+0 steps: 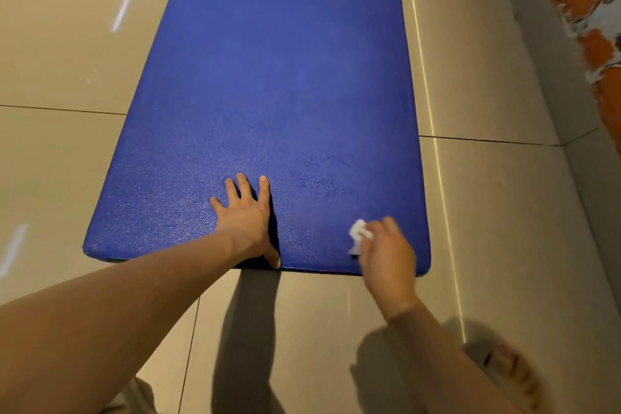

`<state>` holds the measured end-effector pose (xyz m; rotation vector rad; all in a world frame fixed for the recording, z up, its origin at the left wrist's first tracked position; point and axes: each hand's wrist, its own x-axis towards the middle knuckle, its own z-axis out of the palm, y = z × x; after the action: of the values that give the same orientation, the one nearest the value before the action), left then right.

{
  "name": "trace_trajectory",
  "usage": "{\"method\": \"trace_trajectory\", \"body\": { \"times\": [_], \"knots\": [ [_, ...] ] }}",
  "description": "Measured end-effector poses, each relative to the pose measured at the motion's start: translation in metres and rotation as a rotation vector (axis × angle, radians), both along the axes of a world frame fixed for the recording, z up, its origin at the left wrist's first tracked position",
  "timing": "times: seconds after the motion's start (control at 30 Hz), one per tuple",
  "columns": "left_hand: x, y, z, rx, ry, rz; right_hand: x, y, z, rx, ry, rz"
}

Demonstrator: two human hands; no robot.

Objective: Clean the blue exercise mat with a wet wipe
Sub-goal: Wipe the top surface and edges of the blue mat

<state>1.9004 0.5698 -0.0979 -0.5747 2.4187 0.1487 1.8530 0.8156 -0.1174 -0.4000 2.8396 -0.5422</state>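
Observation:
A long blue exercise mat (268, 77) lies flat on the tiled floor and runs away from me. My left hand (245, 218) presses flat on the mat near its front edge, fingers spread, thumb at the edge. My right hand (386, 252) holds a crumpled white wet wipe (359, 235) against the mat at its near right corner. A darker damp patch shows on the mat just above the wipe.
Glossy beige floor tiles (67, 161) surround the mat. A tiled skirting and an orange wall with peeling paint (598, 10) rise close along the right. My bare foot (517, 376) rests on the floor at the lower right.

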Motion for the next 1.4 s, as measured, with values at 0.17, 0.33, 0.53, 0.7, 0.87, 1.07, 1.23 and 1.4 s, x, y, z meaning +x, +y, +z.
{"method": "trace_trajectory", "body": {
  "times": [0.17, 0.33, 0.53, 0.7, 0.87, 1.07, 1.23, 1.4],
  "knots": [
    [0.0, 0.001, 0.0, -0.006, 0.005, 0.005, 0.01, -0.015, -0.004, -0.086, 0.068, -0.172],
    [-0.001, 0.001, -0.003, -0.021, -0.003, 0.017, 0.039, -0.101, -0.012, -0.185, 0.039, 0.063],
    [-0.002, 0.001, -0.001, -0.004, -0.028, 0.011, 0.007, -0.05, -0.005, -0.103, 0.151, 0.188],
    [-0.003, -0.001, 0.0, 0.003, -0.027, 0.005, -0.034, 0.003, -0.004, 0.03, 0.086, -0.211],
    [-0.003, 0.0, -0.001, 0.001, -0.025, 0.006, 0.006, -0.053, -0.009, -0.083, 0.184, -0.123],
    [0.0, -0.001, -0.009, -0.028, 0.019, 0.011, 0.034, -0.125, -0.009, -0.193, 0.104, 0.277],
    [0.0, -0.003, -0.008, -0.005, -0.023, 0.004, 0.002, -0.081, -0.007, -0.021, 0.251, 0.58],
    [0.001, -0.005, -0.006, 0.013, 0.002, -0.007, -0.043, 0.004, -0.012, 0.194, 0.287, 0.217]
  ]
}}
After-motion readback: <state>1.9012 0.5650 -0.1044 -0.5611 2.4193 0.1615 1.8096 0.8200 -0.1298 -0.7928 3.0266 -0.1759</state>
